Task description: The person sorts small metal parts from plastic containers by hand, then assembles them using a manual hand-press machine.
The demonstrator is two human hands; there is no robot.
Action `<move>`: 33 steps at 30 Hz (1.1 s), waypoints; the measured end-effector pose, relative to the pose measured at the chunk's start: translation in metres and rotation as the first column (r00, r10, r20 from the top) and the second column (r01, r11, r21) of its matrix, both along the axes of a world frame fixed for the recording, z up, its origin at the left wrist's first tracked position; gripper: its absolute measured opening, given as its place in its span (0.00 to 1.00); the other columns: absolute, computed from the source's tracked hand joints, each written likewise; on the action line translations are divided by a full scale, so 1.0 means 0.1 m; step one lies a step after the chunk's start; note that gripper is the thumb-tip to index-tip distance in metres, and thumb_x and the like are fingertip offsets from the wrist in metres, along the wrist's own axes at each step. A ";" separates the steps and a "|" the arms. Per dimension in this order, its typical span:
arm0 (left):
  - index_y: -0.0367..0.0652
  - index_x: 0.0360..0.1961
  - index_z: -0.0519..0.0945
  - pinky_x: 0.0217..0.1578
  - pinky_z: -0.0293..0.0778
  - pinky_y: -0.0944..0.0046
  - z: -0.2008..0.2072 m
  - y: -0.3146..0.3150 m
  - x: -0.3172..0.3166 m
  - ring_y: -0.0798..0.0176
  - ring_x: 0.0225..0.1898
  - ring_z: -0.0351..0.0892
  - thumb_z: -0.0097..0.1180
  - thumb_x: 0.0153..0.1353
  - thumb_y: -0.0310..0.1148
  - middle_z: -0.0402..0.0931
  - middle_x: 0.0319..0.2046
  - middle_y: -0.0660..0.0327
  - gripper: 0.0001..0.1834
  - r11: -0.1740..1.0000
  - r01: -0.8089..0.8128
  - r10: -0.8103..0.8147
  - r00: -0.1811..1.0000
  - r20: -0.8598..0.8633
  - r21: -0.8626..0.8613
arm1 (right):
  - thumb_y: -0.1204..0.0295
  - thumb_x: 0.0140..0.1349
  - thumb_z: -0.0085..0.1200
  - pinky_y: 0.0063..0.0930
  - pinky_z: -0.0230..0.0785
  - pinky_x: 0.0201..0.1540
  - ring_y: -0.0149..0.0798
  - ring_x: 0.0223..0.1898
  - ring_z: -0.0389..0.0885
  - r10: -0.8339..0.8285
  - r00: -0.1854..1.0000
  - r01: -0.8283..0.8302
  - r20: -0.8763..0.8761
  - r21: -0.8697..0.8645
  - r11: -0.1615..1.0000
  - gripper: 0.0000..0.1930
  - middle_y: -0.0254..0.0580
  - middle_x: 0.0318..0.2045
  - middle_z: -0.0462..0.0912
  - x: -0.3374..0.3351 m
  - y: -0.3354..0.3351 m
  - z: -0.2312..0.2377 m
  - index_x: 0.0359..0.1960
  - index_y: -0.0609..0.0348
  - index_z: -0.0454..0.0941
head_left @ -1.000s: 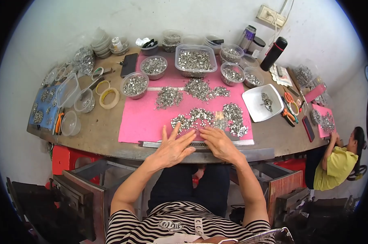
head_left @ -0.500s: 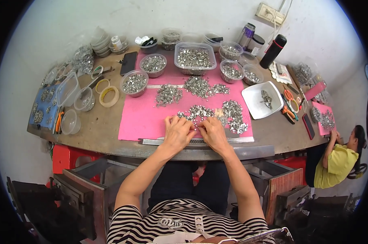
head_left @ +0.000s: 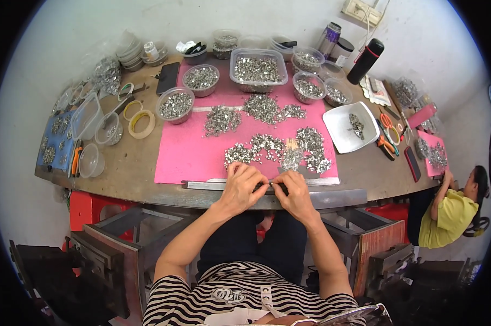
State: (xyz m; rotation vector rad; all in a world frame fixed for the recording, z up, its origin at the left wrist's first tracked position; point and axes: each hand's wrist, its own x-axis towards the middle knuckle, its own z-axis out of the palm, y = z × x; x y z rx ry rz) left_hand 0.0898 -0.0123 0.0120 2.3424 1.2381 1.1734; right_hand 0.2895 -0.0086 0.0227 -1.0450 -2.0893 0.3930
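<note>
My left hand (head_left: 240, 187) and my right hand (head_left: 295, 196) come together over the table's front edge. On each, thumb and fingertips are pinched, nearly touching the other hand's. Whatever small piece they hold is too tiny to name. Beneath them runs a long metal strip (head_left: 204, 185), its middle covered by my hands. Just beyond my fingers, on a pink mat (head_left: 194, 149), lie heaps of small shiny metal pieces: one heap (head_left: 238, 154) by my left hand, another heap (head_left: 291, 157) beyond my right, and a larger heap (head_left: 313, 146) to its right.
Clear tubs of metal pieces, including a rectangular one (head_left: 258, 81), line the back. A white tray (head_left: 340, 136) and orange-handled pliers (head_left: 386, 146) are to the right. Tape rolls (head_left: 142, 125) and a phone (head_left: 168, 79) sit left. A person in yellow (head_left: 446, 217) works at far right.
Both hands have drawn back toward me from the near heap to above the metal strip, uncovering the pieces there. Their fingertips stay close together. The view has shifted slightly.
</note>
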 end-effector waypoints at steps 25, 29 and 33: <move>0.48 0.35 0.82 0.57 0.58 0.44 -0.06 0.57 -0.08 0.58 0.43 0.73 0.67 0.57 0.34 0.74 0.35 0.64 0.07 0.989 -0.116 0.137 0.956 -0.261 0.091 | 0.77 0.59 0.61 0.40 0.63 0.42 0.46 0.38 0.75 -0.131 0.971 0.100 0.201 0.155 0.983 0.03 0.43 0.31 0.75 -0.02 0.43 -0.03 0.32 0.60 0.78; 0.47 0.36 0.81 0.57 0.59 0.45 -0.05 0.55 -0.10 0.57 0.43 0.73 0.66 0.58 0.33 0.74 0.35 0.63 0.07 0.987 -0.127 0.149 0.955 -0.256 0.101 | 0.79 0.59 0.60 0.39 0.62 0.42 0.46 0.37 0.76 -0.003 0.997 0.004 0.081 -0.017 1.000 0.03 0.42 0.31 0.75 0.02 0.08 0.05 0.33 0.60 0.78; 0.46 0.34 0.81 0.55 0.59 0.46 -0.08 0.58 -0.07 0.57 0.43 0.73 0.65 0.58 0.32 0.74 0.33 0.62 0.06 0.988 -0.105 0.131 0.960 -0.247 0.116 | 0.79 0.58 0.60 0.38 0.63 0.43 0.45 0.37 0.76 -0.038 0.998 0.037 0.044 0.028 0.999 0.04 0.41 0.31 0.76 0.01 -0.01 0.00 0.34 0.59 0.79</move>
